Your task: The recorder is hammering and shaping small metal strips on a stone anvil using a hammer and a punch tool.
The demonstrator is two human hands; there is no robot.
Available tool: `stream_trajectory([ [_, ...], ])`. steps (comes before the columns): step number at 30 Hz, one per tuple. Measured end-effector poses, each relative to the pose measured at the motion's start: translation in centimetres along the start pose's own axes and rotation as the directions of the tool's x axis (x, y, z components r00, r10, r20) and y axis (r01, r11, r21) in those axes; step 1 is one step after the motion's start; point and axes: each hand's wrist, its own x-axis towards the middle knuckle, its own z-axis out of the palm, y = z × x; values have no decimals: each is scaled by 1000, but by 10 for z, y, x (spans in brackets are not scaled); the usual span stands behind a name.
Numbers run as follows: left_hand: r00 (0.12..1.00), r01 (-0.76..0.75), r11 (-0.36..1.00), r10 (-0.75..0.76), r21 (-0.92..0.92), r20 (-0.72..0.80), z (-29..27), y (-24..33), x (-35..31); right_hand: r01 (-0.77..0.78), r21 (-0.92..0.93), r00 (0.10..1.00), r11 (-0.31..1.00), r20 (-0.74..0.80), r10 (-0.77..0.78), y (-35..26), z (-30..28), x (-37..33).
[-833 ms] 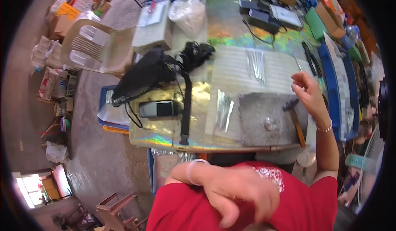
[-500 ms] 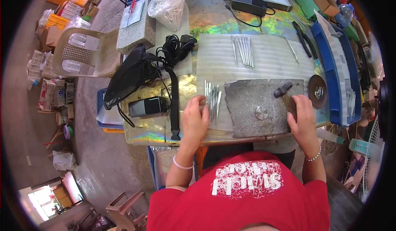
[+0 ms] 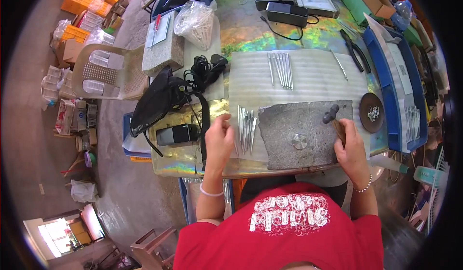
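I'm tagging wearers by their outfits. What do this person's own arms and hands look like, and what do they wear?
Both forearms are bare. The left hand has a thin pale band around its wrist; the right hand has a bracelet of small white beads. No gloves, and no rings can be made out. The short sleeves belong to a red T-shirt with a sparkly silver print on the chest.

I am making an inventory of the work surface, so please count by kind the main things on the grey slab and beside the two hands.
Grey stone slab: 1
Small hammer, held in the right hand: 1
Round metal disc on the slab: 1
Groups of thin metal rods: 2, one by the left hand at, one farther back
Dark round dish: 1
Total: 6
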Motion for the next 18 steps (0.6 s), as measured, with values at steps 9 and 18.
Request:
stream_trajectory([
  [9, 812, -572, 819, 559, -42, -167, -3, 97, -46, -301, 821, 946, 485, 193, 261, 4, 1, -33],
  [18, 718, -696, 714, 690, -74, -93, 48, 84, -55, -105, 642, 967, 760, -113, 229, 19, -17, -48],
])
